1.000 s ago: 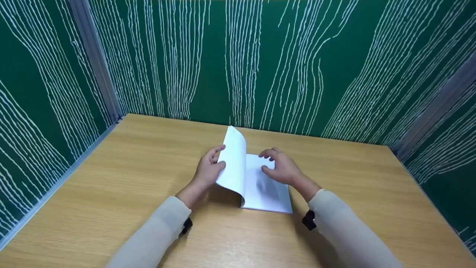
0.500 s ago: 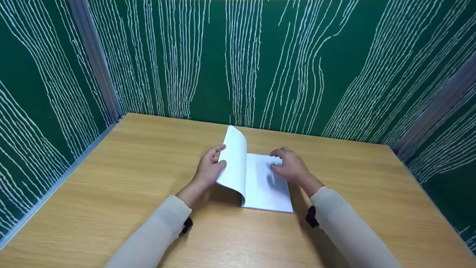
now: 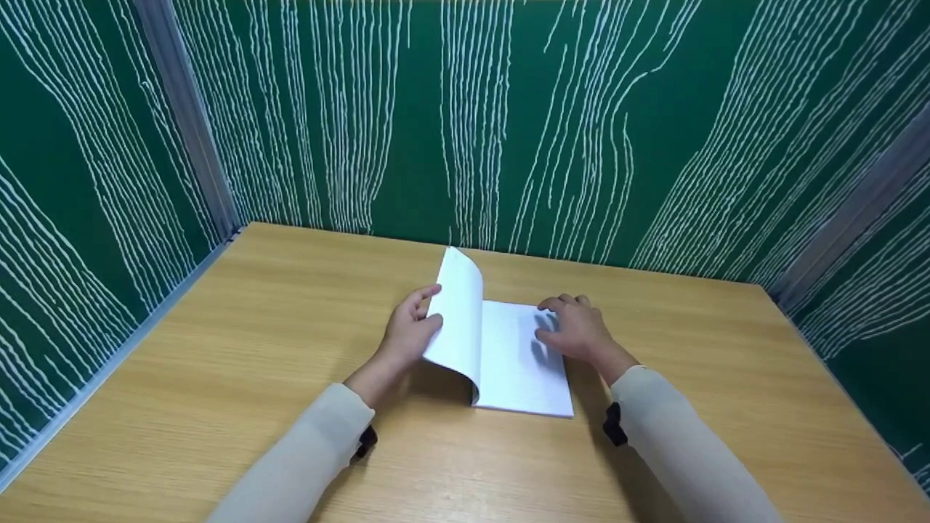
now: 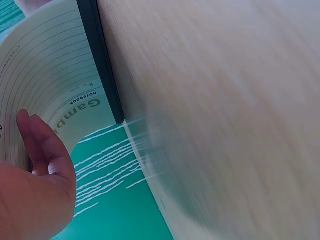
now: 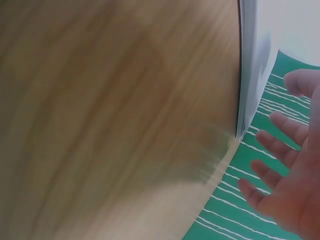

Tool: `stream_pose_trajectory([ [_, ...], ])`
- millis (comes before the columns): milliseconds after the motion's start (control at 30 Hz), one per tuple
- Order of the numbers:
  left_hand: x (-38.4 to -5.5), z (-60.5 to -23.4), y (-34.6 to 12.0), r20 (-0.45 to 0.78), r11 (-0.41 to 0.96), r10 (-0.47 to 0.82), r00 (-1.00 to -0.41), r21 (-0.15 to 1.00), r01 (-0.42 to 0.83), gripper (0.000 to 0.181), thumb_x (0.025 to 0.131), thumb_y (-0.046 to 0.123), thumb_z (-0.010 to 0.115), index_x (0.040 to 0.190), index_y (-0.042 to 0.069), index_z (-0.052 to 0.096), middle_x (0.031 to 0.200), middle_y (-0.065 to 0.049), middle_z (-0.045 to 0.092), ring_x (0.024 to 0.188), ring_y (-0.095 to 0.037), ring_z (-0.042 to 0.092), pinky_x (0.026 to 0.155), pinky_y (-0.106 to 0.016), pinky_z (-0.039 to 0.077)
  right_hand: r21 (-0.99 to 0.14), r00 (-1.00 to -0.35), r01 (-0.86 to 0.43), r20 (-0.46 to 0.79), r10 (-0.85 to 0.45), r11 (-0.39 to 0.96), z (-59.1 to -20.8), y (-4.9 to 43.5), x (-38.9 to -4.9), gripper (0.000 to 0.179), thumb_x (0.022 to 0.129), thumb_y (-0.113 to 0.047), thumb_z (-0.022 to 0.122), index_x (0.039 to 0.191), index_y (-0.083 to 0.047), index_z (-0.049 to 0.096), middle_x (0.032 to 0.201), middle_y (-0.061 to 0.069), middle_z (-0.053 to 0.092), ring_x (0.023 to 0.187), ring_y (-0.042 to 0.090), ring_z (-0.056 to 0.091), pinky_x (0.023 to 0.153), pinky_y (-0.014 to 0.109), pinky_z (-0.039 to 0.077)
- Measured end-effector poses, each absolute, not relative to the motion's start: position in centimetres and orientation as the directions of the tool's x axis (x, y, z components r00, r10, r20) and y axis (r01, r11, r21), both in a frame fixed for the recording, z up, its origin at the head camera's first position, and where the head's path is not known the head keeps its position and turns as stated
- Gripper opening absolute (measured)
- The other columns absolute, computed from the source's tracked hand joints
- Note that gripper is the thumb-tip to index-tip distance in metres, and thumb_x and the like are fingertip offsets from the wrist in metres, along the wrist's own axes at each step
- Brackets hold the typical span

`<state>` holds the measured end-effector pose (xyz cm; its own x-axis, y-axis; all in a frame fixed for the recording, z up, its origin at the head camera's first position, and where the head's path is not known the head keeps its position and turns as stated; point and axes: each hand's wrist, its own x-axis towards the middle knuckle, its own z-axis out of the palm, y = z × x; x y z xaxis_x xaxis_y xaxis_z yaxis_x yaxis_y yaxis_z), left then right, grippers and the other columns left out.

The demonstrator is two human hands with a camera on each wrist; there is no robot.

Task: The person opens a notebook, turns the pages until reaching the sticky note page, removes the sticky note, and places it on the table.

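2 hands were at 1 opened notebook (image 3: 508, 374) on the table (image 3: 290, 305), long axis roughly 12 to 6 o'clock. left hand (image 3: 408, 330) pinched the raised half (image 3: 458, 319) at its 3 o'clock, so it was closer. right hand (image 3: 579, 332) hung loose, holding nothing, flat page (image 3: 519, 341) towards its 8 o'clock.

Around the notebook (image 3: 517, 367), the bench (image 3: 476, 465) leaves room to pass at 6 o'clock, between the sleeves (image 3: 305, 450), and at 1 o'clock. Raised pages (image 3: 459, 312) and the left grip (image 3: 407, 332) bar 9 o'clock; the right grip (image 3: 580, 330) fills 3 o'clock. Beyond a strip of bench, the green wall (image 3: 414, 138) blocks 12 o'clock.
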<state>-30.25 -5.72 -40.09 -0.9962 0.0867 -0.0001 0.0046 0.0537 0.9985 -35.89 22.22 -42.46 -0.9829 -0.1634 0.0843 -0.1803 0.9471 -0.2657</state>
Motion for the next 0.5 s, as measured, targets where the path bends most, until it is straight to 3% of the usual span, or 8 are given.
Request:
stream_pose_trajectory([
  [267, -28.7, -37.9, -5.7, 0.028, 0.024, 0.113, -0.993, 0.999, 0.031, 0.048, 0.083, 0.005, 0.045, 0.130, 0.012, 0.038, 0.103, -0.019, 0.061, 0.081, -0.025, 0.064, 0.067, -0.030, 0.050, -0.232, -0.989, -0.150, 0.046, -0.144, 0.961, -42.8, 22.4, -36.2, 0.049, 0.073, -0.040, 0.059, 0.119, -0.023, 0.051, 0.125, 0.006, 0.045, 0.113, 0.029, 0.033, 0.094, 0.053, 0.026],
  [500, -28.8, -37.9, -5.7, 0.024, 0.037, 0.109, -0.994, 0.999, 0.028, 0.048, 0.084, 0.006, 0.045, 0.131, 0.013, 0.037, 0.096, -0.019, 0.062, 0.077, -0.024, 0.063, 0.065, -0.029, 0.050, -0.233, -0.990, -0.144, 0.021, -0.143, 0.962, -43.2, 22.5, -36.4, 0.051, 0.074, -0.037, 0.060, 0.122, -0.022, 0.049, 0.128, 0.007, 0.043, 0.117, 0.031, 0.030, 0.096, 0.054, 0.024],
])
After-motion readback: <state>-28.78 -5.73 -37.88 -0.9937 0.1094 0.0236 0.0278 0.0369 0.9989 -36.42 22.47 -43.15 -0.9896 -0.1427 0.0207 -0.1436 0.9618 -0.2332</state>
